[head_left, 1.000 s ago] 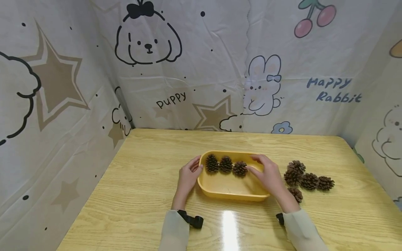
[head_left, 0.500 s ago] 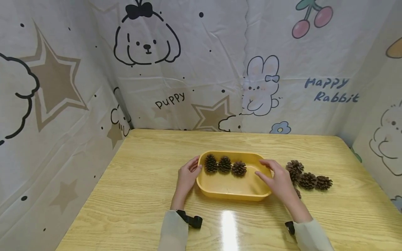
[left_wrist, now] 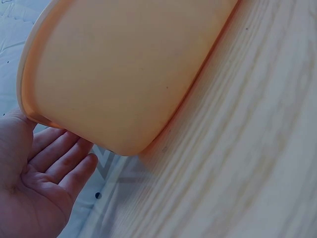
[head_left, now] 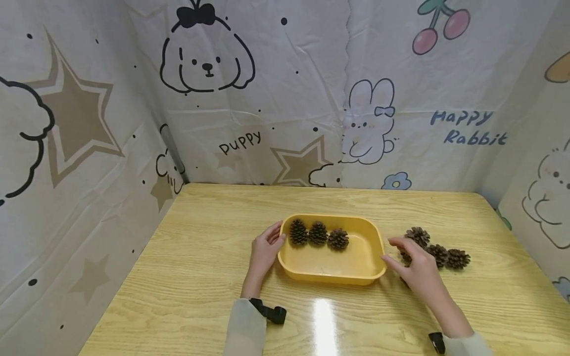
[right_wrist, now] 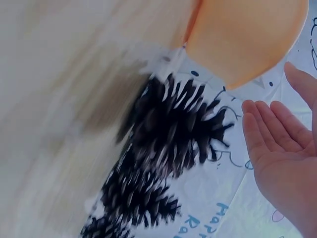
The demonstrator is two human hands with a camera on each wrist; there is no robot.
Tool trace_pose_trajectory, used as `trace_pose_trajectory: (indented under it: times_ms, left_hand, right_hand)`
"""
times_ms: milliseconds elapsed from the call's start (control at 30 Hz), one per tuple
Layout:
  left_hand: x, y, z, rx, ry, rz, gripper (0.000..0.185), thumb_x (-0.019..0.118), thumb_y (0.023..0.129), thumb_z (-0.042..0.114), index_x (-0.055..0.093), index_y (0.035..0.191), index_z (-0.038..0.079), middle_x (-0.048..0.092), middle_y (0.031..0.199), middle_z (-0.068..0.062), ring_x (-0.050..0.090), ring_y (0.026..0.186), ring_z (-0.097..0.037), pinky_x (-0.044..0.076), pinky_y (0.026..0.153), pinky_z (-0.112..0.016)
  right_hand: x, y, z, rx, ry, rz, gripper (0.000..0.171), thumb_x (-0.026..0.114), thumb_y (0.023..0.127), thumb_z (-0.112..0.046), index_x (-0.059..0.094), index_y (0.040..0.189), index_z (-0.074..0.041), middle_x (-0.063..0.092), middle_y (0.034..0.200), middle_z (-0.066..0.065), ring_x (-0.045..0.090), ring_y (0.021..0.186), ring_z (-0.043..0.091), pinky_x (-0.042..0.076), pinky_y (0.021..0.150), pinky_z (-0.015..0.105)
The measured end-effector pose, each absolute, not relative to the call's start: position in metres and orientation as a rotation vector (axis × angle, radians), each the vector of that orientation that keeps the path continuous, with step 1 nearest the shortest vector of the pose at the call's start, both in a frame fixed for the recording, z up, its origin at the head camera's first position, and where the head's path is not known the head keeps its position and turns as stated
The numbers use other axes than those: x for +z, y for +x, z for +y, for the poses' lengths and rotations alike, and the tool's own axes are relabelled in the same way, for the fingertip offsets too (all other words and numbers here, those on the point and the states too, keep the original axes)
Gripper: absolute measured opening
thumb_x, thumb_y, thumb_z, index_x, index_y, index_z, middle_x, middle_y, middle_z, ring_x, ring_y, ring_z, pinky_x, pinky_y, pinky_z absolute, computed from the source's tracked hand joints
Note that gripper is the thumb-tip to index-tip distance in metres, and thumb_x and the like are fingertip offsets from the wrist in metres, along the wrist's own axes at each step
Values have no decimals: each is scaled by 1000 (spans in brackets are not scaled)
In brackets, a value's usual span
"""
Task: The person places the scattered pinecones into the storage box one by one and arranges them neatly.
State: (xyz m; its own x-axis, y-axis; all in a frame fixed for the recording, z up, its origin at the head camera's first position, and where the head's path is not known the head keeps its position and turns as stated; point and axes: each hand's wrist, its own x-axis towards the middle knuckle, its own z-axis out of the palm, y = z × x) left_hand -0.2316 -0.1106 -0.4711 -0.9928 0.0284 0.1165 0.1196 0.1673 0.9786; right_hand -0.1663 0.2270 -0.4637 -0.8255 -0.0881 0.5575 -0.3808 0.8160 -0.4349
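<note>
Beside the yellow tray, the right hand holds nothing, thumb and fingers spread, while relaxed fingers of the left hand touch its left end. Loose pinecones just past the right hand might scatter if a knuckle bumped them; three pinecones sit along the tray's far wall.

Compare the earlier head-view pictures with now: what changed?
The right hand moved rightward, out of the yellow, rounded-rectangular, plastic-looking tray, holding nothing, to beside the brown, scaly loose pine cones. The left hand stayed at the tray's left end; the three brown, scaly pine cones inside kept their row.
</note>
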Motion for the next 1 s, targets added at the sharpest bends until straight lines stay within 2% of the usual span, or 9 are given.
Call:
trace_pose_trajectory:
  times_ms: [67, 167, 200, 267, 367, 533, 600, 733, 1000]
  left_hand:
    - [-471, -232, -111, -1982, -145, -2348, 43, 62, 94, 4, 55, 135, -5, 61, 130, -27, 61, 122, -37, 54, 102, -31]
    - [-475, -235, -111, -1981, -143, -2350, 43, 62, 94, 4, 55, 135, -5, 61, 130, -27, 61, 122, -37, 55, 102, -32]
    - [-479, -237, -111, -1983, -136, -2349, 43, 62, 94, 4, 56, 135, -5, 61, 131, -27, 61, 122, -37, 55, 102, -32]
    - [-488, -242, -111, -1984, -129, -2342, 43, 63, 94, 4, 56, 135, -4, 61, 131, -27, 61, 122, -37, 54, 102, -33]
    - [-501, -248, -111, -1973, -122, -2335, 43, 63, 94, 6, 56, 135, -3, 61, 131, -26, 61, 122, -36, 55, 102, -33]
    - [-506, -251, -111, -1976, -122, -2322, 43, 64, 94, 9, 58, 135, 1, 62, 131, -23, 62, 122, -33, 55, 102, -28]
    - [-506, -251, -111, -1987, -117, -2316, 43, 65, 93, 10, 58, 135, 3, 63, 131, -22, 62, 122, -32, 54, 102, -27]
    - [-506, -251, -112, -1991, -118, -2309, 43, 65, 93, 9, 58, 135, 2, 63, 131, -22, 62, 122, -33, 54, 102, -27]
    - [-507, -252, -111, -2005, -115, -2302, 43, 65, 93, 10, 58, 135, 3, 62, 131, -22, 62, 122, -32, 54, 103, -28]
  right_hand:
    - [-463, -162, 232, 716, 343, -2478, 45, 84, 72, -5, 65, 113, -1, 69, 108, 13, 67, 95, 31, 61, 79, 25]
    - [-463, -156, 239, 704, 330, -2491, 47, 84, 72, -7, 66, 114, -3, 70, 108, 12, 65, 95, 29, 50, 81, 1]
    - [-463, -154, 242, 705, 323, -2494, 47, 85, 71, -7, 66, 114, -3, 70, 108, 11, 65, 94, 29, 44, 81, -5]
    - [-463, -151, 247, 705, 315, -2504, 47, 85, 71, -8, 66, 114, -4, 71, 107, 10, 64, 93, 29, 41, 80, -8]
    - [-464, -146, 254, 678, 302, -2531, 48, 86, 70, -9, 66, 114, -5, 71, 105, 10, 65, 92, 28, 46, 77, -3]
    - [-466, -140, 265, 630, 302, -2587, 50, 86, 71, -13, 66, 116, -6, 70, 106, 9, 64, 93, 25, 59, 73, 24]
    - [-466, -139, 269, 619, 305, -2605, 50, 86, 71, -15, 66, 116, -6, 70, 106, 9, 63, 94, 26, 60, 73, 34]
    - [-469, -138, 275, 613, 315, -2633, 50, 86, 71, -16, 66, 115, -5, 70, 107, 11, 63, 95, 33, 60, 74, 44]
    - [-473, -136, 285, 565, 366, -2644, 52, 87, 67, -14, 66, 113, -3, 70, 105, 13, 65, 92, 36, 60, 71, 49]
